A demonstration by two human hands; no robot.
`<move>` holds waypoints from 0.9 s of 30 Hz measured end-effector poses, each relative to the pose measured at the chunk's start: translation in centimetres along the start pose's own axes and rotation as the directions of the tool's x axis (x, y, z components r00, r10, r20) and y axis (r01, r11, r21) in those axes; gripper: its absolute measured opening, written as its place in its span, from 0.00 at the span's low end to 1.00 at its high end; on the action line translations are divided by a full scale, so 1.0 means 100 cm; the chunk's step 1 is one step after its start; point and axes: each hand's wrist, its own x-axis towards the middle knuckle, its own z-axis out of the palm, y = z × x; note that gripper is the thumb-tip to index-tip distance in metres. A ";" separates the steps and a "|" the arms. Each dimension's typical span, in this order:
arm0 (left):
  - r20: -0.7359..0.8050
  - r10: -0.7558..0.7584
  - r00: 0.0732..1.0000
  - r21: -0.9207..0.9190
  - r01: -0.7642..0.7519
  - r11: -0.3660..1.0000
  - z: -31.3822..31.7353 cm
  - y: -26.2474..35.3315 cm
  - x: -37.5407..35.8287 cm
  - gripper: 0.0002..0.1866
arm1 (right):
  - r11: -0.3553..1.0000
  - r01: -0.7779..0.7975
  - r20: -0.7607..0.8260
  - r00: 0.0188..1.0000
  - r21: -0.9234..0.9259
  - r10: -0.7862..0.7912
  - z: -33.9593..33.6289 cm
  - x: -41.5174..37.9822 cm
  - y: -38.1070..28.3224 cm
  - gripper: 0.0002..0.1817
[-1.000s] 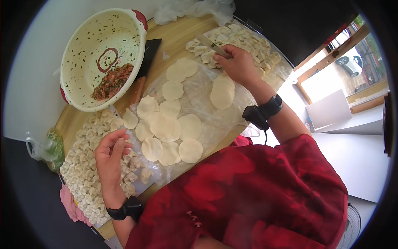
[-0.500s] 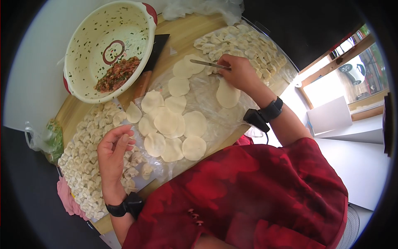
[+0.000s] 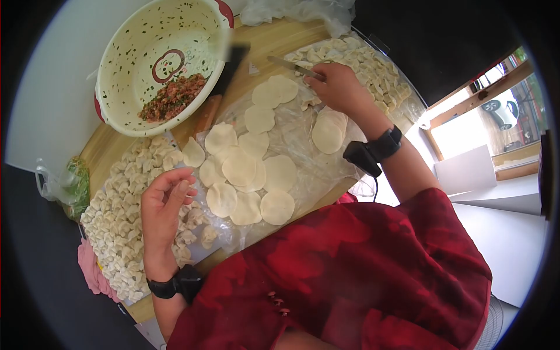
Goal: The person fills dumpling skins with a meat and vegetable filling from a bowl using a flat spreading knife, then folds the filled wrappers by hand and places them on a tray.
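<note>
My right hand (image 3: 337,86) grips a thin flat metal spatula or knife (image 3: 296,67), its blade pointing left near the back dumplings (image 3: 373,73). Below that hand lies a small stack of round wrappers (image 3: 328,133). My left hand (image 3: 167,201) hovers by the left dumplings (image 3: 116,224), its fingers curled with the fingertips near the thumb; a small pale thing may be at the fingertips, too small to make out. Overlapping round wrappers (image 3: 239,167) are spread on plastic film between my hands. More wrappers (image 3: 267,93) lie further back.
A white bowl (image 3: 125,76) with red handles holds some minced filling (image 3: 172,98) at the back left. Beside it are a dark blade and a wooden handle (image 3: 207,115). A crumpled plastic bag (image 3: 297,13) lies at the back, a bag of greens (image 3: 76,181) at the left.
My right hand has risen slightly with the metal tool, uncovering more of the wrapper stack. My left hand has barely moved. The view has shifted a little.
</note>
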 end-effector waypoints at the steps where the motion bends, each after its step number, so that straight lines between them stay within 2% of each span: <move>1: 0.012 0.009 1.000 0.004 -0.009 1.000 0.002 0.001 0.001 0.14 | 0.997 -0.004 0.050 0.999 -0.071 0.007 0.003 0.007 -0.003 0.14; 2: 0.010 0.011 1.000 0.004 -0.011 1.000 0.004 0.003 0.002 0.14 | 0.997 -0.001 0.048 0.999 -0.071 0.004 0.008 0.014 -0.006 0.14; 4: 0.040 0.022 0.999 0.011 -0.022 1.000 0.007 0.008 0.003 0.14 | 0.989 -0.060 0.196 0.977 -0.135 0.086 0.022 0.026 -0.008 0.17; 8: 0.053 0.018 0.998 0.015 -0.019 1.000 0.006 0.009 0.006 0.14 | 0.994 0.041 0.125 0.992 -0.106 -0.028 0.039 0.032 -0.002 0.18; 10: 0.100 -0.017 0.995 0.002 0.017 1.000 0.008 0.008 0.008 0.14 | 0.985 -0.092 0.053 0.995 0.144 0.085 0.041 0.029 -0.004 0.15; 14: 0.169 -0.063 0.984 -0.046 0.072 0.996 0.018 0.007 0.017 0.15 | 0.986 -0.075 0.083 0.995 0.146 0.064 0.020 0.025 -0.025 0.16; 16: 0.273 -0.084 0.959 -0.113 0.118 0.987 0.028 0.011 0.022 0.17 | 0.962 -0.024 0.069 0.998 0.273 0.005 0.015 0.020 -0.035 0.14; 17: 0.259 -0.083 0.962 -0.117 0.117 0.986 0.032 0.013 0.025 0.17 | 0.961 -0.013 0.075 0.997 0.275 -0.008 0.010 0.017 -0.043 0.14; 19: 0.334 -0.084 0.939 -0.206 0.159 0.965 0.041 0.015 0.030 0.21 | 0.892 0.030 0.070 0.995 0.451 -0.069 0.001 0.011 -0.061 0.12; 20: 0.314 -0.085 0.946 -0.212 0.157 0.965 0.045 0.015 0.032 0.21 | 0.889 0.042 0.079 0.993 0.457 -0.088 -0.002 0.009 -0.070 0.12; 22: 0.299 -0.097 0.949 -0.402 0.218 0.889 0.052 0.010 0.037 0.25 | 0.782 -0.004 0.204 0.966 0.624 -0.158 -0.005 0.003 -0.087 0.09; 23: 0.276 -0.104 0.955 -0.405 0.214 0.889 0.053 0.007 0.038 0.25 | 0.774 0.002 0.215 0.960 0.633 -0.178 -0.004 -0.003 -0.097 0.09; 25: 0.430 -0.101 0.897 -0.581 0.360 0.729 0.053 0.004 0.040 0.28 | 0.673 -0.100 0.352 0.902 0.733 -0.248 0.000 -0.015 -0.115 0.09; 26: 0.413 -0.100 0.905 -0.585 0.348 0.733 0.052 0.005 0.038 0.28 | 0.668 -0.092 0.352 0.898 0.738 -0.266 0.007 -0.018 -0.120 0.09; 27: 0.379 -0.067 0.923 -0.617 0.307 0.725 0.052 0.007 0.036 0.27 | 0.627 -0.147 0.408 0.864 0.765 -0.295 0.015 -0.021 -0.122 0.10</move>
